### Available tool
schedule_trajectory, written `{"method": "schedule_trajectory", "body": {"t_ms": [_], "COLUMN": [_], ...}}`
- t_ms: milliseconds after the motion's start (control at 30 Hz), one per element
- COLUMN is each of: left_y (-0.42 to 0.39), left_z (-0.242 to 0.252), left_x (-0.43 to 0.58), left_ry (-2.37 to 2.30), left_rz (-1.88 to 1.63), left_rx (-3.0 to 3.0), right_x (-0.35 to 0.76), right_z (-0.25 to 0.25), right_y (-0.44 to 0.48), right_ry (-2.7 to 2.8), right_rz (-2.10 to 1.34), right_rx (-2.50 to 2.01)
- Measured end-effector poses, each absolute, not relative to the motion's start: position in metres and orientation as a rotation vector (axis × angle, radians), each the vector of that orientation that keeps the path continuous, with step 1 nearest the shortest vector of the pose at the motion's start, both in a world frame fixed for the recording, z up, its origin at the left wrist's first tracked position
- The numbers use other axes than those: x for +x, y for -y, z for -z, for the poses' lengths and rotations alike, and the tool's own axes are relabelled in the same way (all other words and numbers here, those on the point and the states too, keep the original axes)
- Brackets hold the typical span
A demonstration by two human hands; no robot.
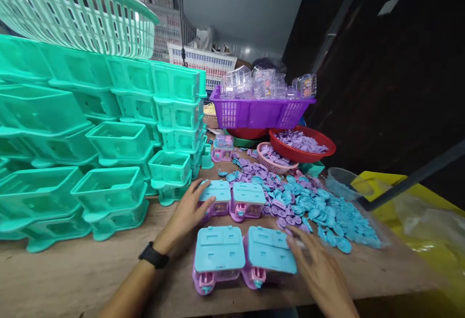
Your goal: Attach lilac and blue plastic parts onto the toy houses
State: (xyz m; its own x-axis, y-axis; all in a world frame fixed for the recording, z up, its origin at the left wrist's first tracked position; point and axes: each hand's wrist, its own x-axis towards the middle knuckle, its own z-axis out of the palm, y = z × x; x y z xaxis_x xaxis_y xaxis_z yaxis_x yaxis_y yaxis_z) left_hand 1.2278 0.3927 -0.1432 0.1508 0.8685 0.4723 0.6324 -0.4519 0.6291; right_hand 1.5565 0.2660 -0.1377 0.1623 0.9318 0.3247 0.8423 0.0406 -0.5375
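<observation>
Two rows of small toy boxes with turquoise lids and purple-pink bodies sit in front of me. My left hand (191,204) lies with fingers spread against the left end of the back-left box (215,192). Beside that one stands the back-right box (249,194). Nearer to me are the front-left box (220,250) and the front-right box (272,250), each with a pink part and a small turquoise piece on its front. My right hand (317,267), slightly blurred, is at the right edge of the front-right box, fingers apart; whether it touches is unclear.
Stacked green plastic boxes (116,189) fill the left side, under a pale green basket (90,15). Loose purple and turquoise parts (316,206) are heaped at right. Behind are a purple basket (254,114) of clear plastic pieces, a red basin (327,149) and a pink basket (276,166).
</observation>
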Motion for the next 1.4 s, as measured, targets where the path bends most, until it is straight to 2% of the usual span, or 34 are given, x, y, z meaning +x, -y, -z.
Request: {"method": "schedule_trajectory", "body": {"t_ms": [167,400,500,633,867,1000,1100,1300,1400], "left_y": [-0.371,-0.351,-0.353,-0.358,-0.353,-0.356,-0.361,-0.362,-0.358], "left_z": [0.133,0.12,0.118,0.122,0.094,0.079,0.079,0.088,0.093], "left_x": [1.216,1.201,1.202,1.208,1.254,1.275,1.273,1.27,1.273], "left_ry": [-1.543,-1.418,-1.379,-1.329,-1.274,-1.159,-1.2,-1.56,-1.475], "left_rz": [-1.132,-1.003,-0.958,-1.02,-1.487,-1.633,-1.761,-1.942,-1.872], "left_rx": [2.132,2.15,2.094,2.015,1.956,1.931,1.931,2.52,2.639], "right_x": [1.596,1.59,1.59,1.579,1.481,1.441,1.435,1.434,1.43], "right_z": [0.141,0.146,0.131,0.097,0.053,0.053,0.055,0.051,0.05], "right_y": [-0.334,-0.391,-0.401,-0.41,-0.413,-0.412,-0.412,-0.403,-0.406], "right_ry": [1.741,2.135,1.954,1.518,1.541,1.639,1.738,1.705,1.758], "right_rz": [-0.056,0.112,-0.087,-0.597,-1.076,-1.163,-1.1,-1.117,-1.159], "right_rx": [-1.568,-1.724,-1.641,-1.446,-1.072,-1.05,-1.07,-1.259,-1.134]}}
